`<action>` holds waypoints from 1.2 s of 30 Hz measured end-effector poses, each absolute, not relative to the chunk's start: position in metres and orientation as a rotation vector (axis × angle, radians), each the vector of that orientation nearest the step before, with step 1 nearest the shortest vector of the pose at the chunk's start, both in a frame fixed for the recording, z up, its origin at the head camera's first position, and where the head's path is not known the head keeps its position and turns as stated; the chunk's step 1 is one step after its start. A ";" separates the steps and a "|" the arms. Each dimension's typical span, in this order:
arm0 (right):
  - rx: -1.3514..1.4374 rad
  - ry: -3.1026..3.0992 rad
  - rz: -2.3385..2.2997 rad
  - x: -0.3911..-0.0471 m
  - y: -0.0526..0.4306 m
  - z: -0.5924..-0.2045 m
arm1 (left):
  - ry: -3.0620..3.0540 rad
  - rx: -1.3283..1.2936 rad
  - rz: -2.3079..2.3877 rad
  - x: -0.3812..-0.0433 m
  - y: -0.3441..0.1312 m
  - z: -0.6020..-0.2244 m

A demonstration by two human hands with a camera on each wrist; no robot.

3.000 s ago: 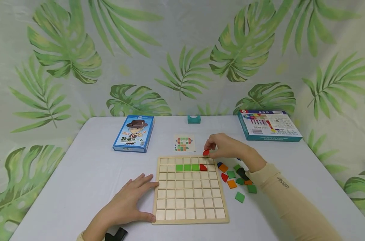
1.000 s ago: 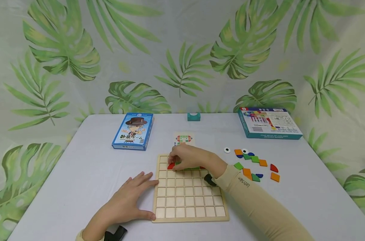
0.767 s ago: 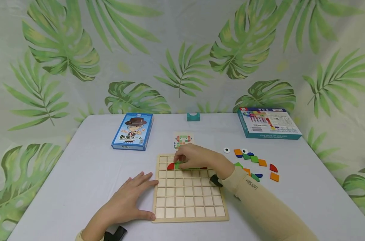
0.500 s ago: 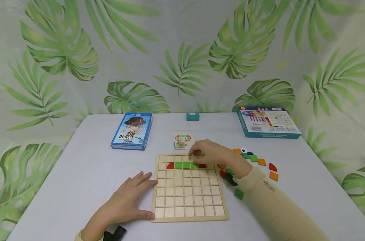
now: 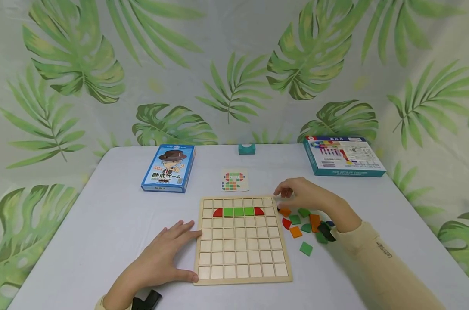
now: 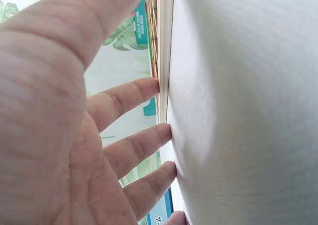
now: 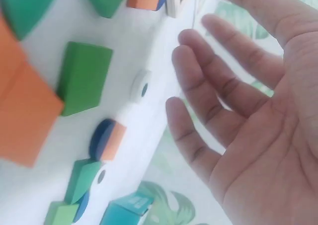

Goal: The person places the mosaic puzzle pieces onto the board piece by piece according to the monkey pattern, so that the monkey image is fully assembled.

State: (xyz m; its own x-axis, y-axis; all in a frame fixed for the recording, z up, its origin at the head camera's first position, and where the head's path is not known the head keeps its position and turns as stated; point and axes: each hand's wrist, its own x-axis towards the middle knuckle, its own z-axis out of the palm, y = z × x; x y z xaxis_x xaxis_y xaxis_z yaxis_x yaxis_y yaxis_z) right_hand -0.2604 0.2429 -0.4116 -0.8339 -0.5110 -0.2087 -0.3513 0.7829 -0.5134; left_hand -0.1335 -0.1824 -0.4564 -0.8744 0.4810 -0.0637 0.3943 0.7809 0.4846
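A wooden grid board (image 5: 243, 282) lies on the white table. In its second row, several green squares (image 5: 238, 211) sit between a red quarter-circle (image 5: 218, 212) on the left and another red quarter-circle (image 5: 259, 211) on the right. My left hand (image 5: 162, 254) is spread, index fingertip and thumb touching the board's left edge. Past the upper right corner, my right hand (image 5: 309, 196) hovers with loosely bent fingers and nothing in them. Under and near it lie loose pieces, among them a green square (image 5: 305, 248), an orange square (image 5: 295, 232) and a white eye disc (image 7: 141, 86).
Behind the board lies a pattern card (image 5: 235, 180) printed with a coloured figure. A blue game box (image 5: 168, 168) is at the back left, a teal-edged box (image 5: 344, 157) at the back right. Between them stands a small teal block (image 5: 246, 149) with a notch.
My right hand has carried a red quarter-circle to the left end of the green row, let it go, and moved right over the loose pieces. My left hand has stayed put.
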 end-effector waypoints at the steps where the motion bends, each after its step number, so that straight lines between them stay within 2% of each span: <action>1: -0.632 2.637 -0.659 -0.259 0.245 -0.412 | 2.789 0.693 0.700 -0.133 -0.183 -0.456; 10: -0.477 2.669 -0.619 -0.246 0.255 -0.421 | 2.783 0.692 0.717 -0.133 -0.183 -0.456; 36: -0.466 2.725 -0.649 -0.237 0.255 -0.428 | 2.797 0.702 0.706 -0.133 -0.184 -0.456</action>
State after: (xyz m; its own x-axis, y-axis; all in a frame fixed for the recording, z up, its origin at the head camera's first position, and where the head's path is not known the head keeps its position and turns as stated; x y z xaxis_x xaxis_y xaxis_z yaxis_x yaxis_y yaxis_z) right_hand -0.2370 0.2548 -0.4283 -0.9021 -0.3759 -0.2121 -0.2400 0.8453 -0.4773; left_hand -0.1334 -0.1835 -0.4564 -0.8741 0.4831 -0.0500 0.4015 0.7768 0.4852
